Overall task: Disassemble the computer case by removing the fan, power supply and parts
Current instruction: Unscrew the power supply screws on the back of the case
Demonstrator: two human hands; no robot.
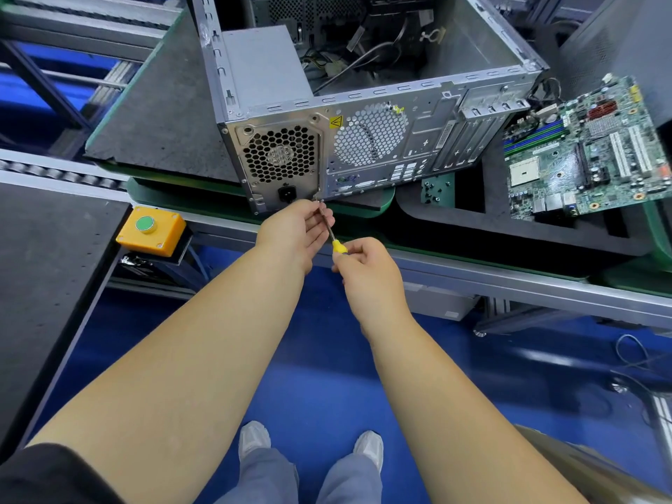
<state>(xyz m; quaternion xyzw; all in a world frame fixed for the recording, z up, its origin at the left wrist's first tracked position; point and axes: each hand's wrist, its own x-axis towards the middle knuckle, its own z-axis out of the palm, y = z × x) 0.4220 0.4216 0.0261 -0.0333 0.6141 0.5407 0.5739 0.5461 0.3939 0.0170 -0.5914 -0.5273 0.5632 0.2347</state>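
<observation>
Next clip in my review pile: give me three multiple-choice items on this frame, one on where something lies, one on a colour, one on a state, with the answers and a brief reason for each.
1. Where does the loose motherboard lie?
A. right of the computer case
B. inside the case
C. on the blue floor

2. What colour is the screwdriver handle?
A. red
B. yellow
C. black

3. What is the state of the power supply?
A. lying on the floor
B. seated in the case's rear corner
C. held in the left hand

Answers:
1 A, the board rests tilted on the black foam tray beside the case.
2 B, a yellow handle shows above the right hand, which grips it.
3 B, its grille fills the rear panel, while the left hand pinches the shaft near the tip at its lower corner.
</observation>
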